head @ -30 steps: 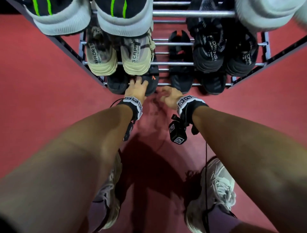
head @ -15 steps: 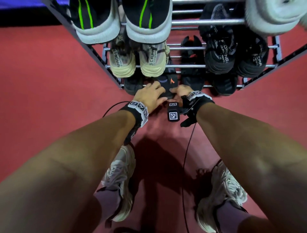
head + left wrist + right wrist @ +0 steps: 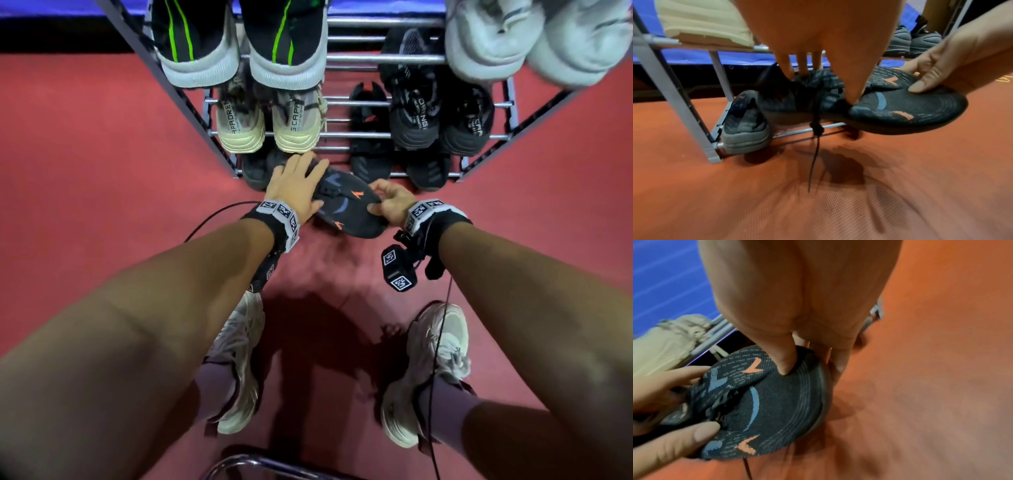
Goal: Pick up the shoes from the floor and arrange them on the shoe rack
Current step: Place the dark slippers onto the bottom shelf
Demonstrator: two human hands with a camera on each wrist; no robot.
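A black knit shoe point(image 3: 349, 209) with orange and blue marks hangs just above the red floor in front of the rack's bottom shelf. My left hand point(image 3: 296, 186) grips its collar end, fingers and thumb curled round it point(image 3: 838, 91). My right hand point(image 3: 390, 202) pinches its toe, thumb on top point(image 3: 785, 358) and fingers underneath. A black lace point(image 3: 815, 146) dangles from the shoe point(image 3: 900, 110). Its mate point(image 3: 745, 123) sits on the bottom shelf at the left end. The grey metal shoe rack point(image 3: 370, 135) holds several pairs.
Beige sneakers point(image 3: 267, 126), black sneakers point(image 3: 442, 116), green-striped shoes point(image 3: 239, 44) and white shoes point(image 3: 534, 37) fill the upper shelves. Black shoes point(image 3: 397, 161) sit on the bottom shelf. My own two feet in pale sneakers point(image 3: 431, 370) stand on the red floor. A metal bar point(image 3: 246, 462) lies behind.
The black shoe has come out from the bottom shelf toward me and turned sideways. My right hand has joined the left on it, now pinching the toe. The view shifted down.
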